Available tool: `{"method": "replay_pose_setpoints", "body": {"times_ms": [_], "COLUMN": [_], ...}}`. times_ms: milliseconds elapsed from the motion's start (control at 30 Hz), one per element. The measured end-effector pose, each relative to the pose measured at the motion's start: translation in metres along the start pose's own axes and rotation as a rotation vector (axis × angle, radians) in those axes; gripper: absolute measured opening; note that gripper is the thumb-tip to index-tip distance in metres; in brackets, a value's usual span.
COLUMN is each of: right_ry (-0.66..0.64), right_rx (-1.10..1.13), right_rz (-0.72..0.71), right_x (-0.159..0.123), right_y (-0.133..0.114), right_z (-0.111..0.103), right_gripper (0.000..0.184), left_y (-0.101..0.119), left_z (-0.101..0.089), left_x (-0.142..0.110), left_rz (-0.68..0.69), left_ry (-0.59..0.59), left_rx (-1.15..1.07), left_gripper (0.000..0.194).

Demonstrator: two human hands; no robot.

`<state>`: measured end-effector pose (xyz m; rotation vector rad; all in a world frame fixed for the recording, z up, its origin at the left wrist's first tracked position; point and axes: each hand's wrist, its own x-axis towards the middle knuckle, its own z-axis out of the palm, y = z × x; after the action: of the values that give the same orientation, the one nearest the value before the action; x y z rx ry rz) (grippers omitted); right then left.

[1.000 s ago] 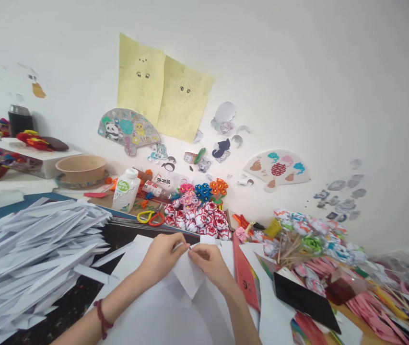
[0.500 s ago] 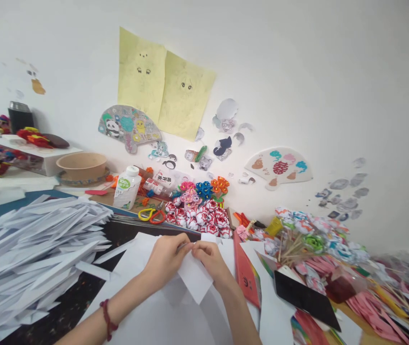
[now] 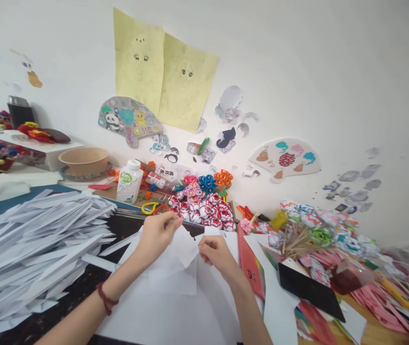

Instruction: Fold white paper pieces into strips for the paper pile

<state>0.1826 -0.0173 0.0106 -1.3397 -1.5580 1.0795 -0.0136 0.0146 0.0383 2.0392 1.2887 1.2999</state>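
A small white piece of paper [image 3: 185,245] hangs between my hands, its lower edge over the white sheets on the table. My left hand [image 3: 158,235], with a dark red cord bracelet at the wrist, pinches its upper left part. My right hand [image 3: 217,254] has its fingers curled closed at the paper's right corner. Below them lies a large white sheet [image 3: 175,311], and another white square [image 3: 175,280] rests on it. The fingertips are partly hidden behind the curled fingers.
A large heap of folded white paper strips [image 3: 39,254] lies left. Behind stand a white bottle [image 3: 130,182], yellow-and-red-handled scissors [image 3: 150,207] and red-white paper flowers [image 3: 204,211]. On the right are a red envelope [image 3: 251,268], a black phone [image 3: 310,290] and pink strips [image 3: 380,304].
My hands have moved apart, the left up and leftward, the right slightly to the right. The white paper between them now spreads wider. The camera view has shifted slightly.
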Motion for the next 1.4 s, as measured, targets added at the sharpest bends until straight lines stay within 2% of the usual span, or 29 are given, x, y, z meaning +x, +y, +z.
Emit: {"method": "replay_pose_setpoints", "body": {"times_ms": [133,233,333,433,533,700,833,1067,1233,1400], "right_ry": [0.204,0.231,0.133,0.054,0.106,0.236,0.252,0.149,0.225,0.340], "right_rx": [-0.115,-0.035,0.213,0.237,0.157,0.114,-0.016,-0.165,-0.399,-0.753], "right_rz": [-0.014,-0.028,-0.092,-0.118,-0.115,-0.121,-0.160,-0.235,-0.362,-0.584], "right_x": [0.004,0.005,0.002,-0.001,0.000,0.005,0.004,0.002,-0.001,-0.008], "right_y": [0.011,0.009,-0.002,-0.011,-0.010,0.002,0.006,0.004,0.002,0.002], "right_z": [-0.011,-0.014,-0.009,0.000,0.004,-0.001,-0.003,0.005,0.008,0.013], "right_gripper": [0.018,0.017,0.030,0.036,0.030,0.030,0.028,0.030,0.027,0.027], "left_y": [-0.014,-0.018,-0.013,-0.005,-0.002,0.000,0.005,0.004,0.005,0.008], "left_z": [-0.012,-0.011,-0.001,0.009,0.015,0.017,0.018,0.024,0.027,0.031], "left_x": [0.009,0.010,0.005,-0.001,-0.004,-0.004,-0.004,-0.007,-0.010,-0.014], "left_rz": [-0.095,-0.140,-0.142,-0.146,-0.143,-0.035,0.030,0.070,0.076,0.045], "left_ry": [0.216,0.283,0.202,0.167,0.099,-0.171,-0.238,-0.334,-0.363,-0.367], "left_rx": [-0.019,-0.047,-0.057,-0.071,-0.099,-0.069,-0.096,-0.037,0.009,-0.039], "left_gripper": [0.031,0.035,0.035,0.033,0.032,0.023,0.026,0.017,0.016,0.016]}}
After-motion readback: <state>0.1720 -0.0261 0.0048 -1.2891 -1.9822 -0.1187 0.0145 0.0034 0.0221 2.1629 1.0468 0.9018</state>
